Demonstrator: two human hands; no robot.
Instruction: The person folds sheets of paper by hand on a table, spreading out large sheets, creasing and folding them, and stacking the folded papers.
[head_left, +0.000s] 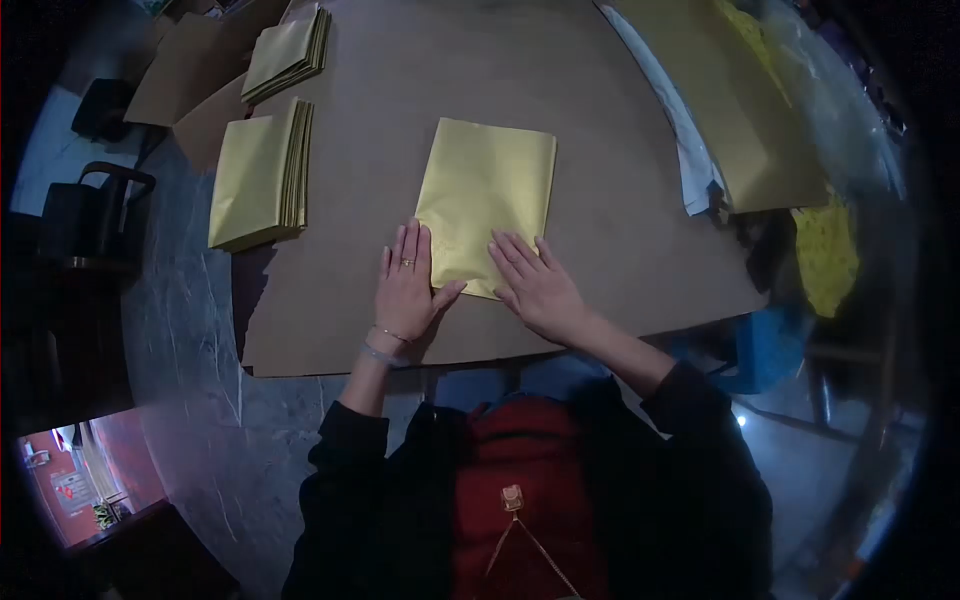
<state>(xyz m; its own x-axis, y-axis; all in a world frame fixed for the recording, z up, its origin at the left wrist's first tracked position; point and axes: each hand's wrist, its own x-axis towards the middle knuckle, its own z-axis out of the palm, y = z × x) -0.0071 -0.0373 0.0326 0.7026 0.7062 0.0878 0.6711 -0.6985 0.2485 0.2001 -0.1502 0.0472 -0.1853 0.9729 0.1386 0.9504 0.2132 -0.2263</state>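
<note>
On the surface [375, 150]: one gold packet [487, 185], lying flat, seemingly mid-handling.
Left hand [405, 298]: palm down at its left edge.
Right hand [542, 295]: on its right side, apart from the left, clamping nothing.
Near stack [250, 180], far stack [282, 52]: done or waiting, unclear.

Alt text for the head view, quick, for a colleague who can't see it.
Left hand and right hand touch the lower part of a flat gold packet on a brown surface. Two gold stacks sit toward the surface's left edge.
</note>
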